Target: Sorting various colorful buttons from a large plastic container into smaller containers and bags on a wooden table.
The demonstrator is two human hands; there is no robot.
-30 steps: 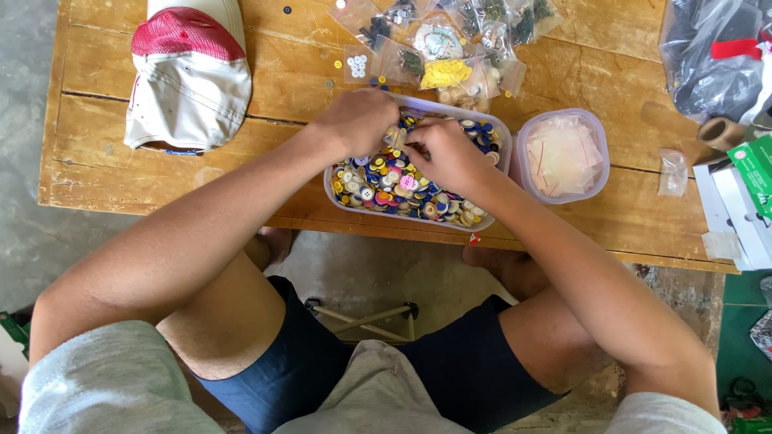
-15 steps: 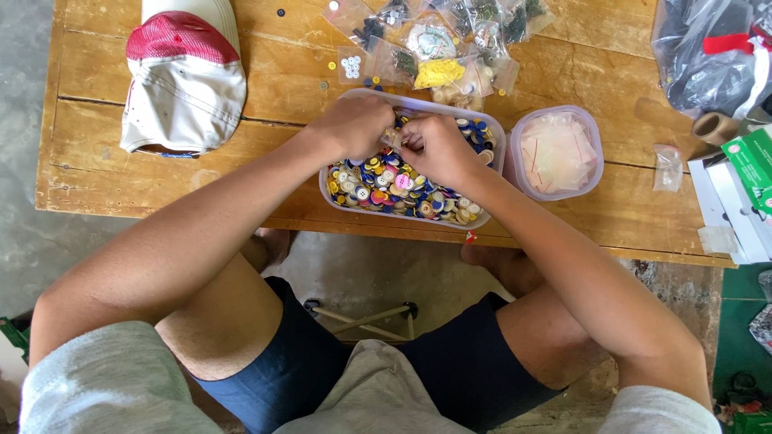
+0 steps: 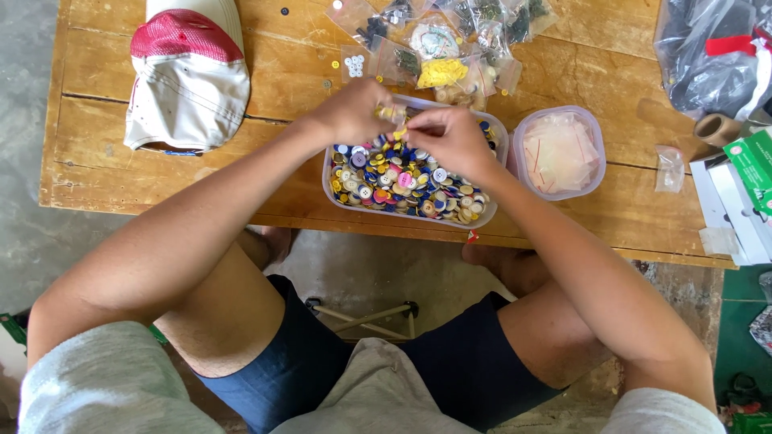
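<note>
A clear plastic tub [image 3: 331, 191] full of several mixed coloured buttons [image 3: 402, 183] sits at the near edge of a wooden table [image 3: 121, 153]. Both my hands hover over its far side. My left hand [image 3: 354, 111] pinches a small clear bag holding yellow buttons. My right hand [image 3: 450, 138] meets it, fingertips closed on a yellow button [image 3: 400, 133] at the bag's mouth.
A red and white cap [image 3: 189, 72] lies at the far left. Several small bags of sorted buttons [image 3: 438, 40] lie behind the tub. A round tub of empty small bags [image 3: 559, 153] stands to the right, beside a tape roll [image 3: 716, 128], boxes and a plastic sack [image 3: 712, 48].
Both hands have lifted from the buttons in the tub and come together above its far edge, now with the small bag and a yellow button between them.
</note>
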